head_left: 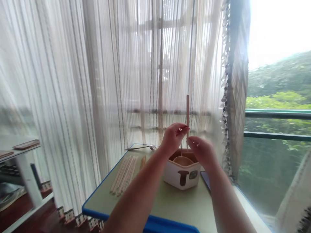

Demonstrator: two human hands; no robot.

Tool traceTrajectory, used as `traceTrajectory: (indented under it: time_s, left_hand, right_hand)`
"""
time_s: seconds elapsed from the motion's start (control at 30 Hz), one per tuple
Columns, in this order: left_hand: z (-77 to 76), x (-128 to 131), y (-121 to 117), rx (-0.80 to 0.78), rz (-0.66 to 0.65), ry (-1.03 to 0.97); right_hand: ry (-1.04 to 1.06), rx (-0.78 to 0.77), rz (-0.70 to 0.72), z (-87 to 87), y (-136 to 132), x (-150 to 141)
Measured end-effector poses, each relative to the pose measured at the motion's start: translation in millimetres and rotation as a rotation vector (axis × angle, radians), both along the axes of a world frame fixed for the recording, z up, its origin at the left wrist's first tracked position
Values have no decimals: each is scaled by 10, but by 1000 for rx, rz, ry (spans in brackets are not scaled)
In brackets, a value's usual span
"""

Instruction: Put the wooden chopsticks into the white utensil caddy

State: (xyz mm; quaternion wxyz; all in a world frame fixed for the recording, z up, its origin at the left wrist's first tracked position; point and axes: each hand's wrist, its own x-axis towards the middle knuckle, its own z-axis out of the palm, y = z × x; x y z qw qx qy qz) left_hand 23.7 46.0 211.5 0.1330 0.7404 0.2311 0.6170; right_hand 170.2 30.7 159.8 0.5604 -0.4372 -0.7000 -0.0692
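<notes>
Above a white box with brown compartments (182,178), my left hand (173,138) and my right hand (202,149) pinch one upright wooden chopstick (188,111). The left fingertips grip it around its middle; the right ones close on it lower down. Its lower end reaches toward the back of the box, and I cannot tell whether it touches the bottom. To the left, a bundle of pale chopsticks (124,174) lies flat on the table. Beside my left forearm are a few browner sticks (143,161), partly hidden.
The pale table (167,207) has a raised blue edge. Metal cutlery (141,148) lies at its back left corner. A dark flat object (205,181) rests right of the box. Sheer curtains (116,81) hang behind, and a green railing (277,114) shows outside at right.
</notes>
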Motion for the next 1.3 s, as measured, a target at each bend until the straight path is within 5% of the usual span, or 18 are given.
traceTrajectory:
  time_s: [0.23, 0.57, 0.87, 1.3]
  left_hand:
    - [51, 306, 124, 106, 19, 237]
    - [-45, 177, 303, 98, -3, 267]
    - [-50, 45, 425, 168, 147, 293]
    - [-160, 40, 719, -123, -103, 82]
  right_hand:
    - [65, 90, -121, -353, 141, 110]
    - [43, 50, -211, -431, 259, 31]
    - [17, -61, -240, -467, 285, 21]
    - [-118, -121, -285, -529, 428, 105]
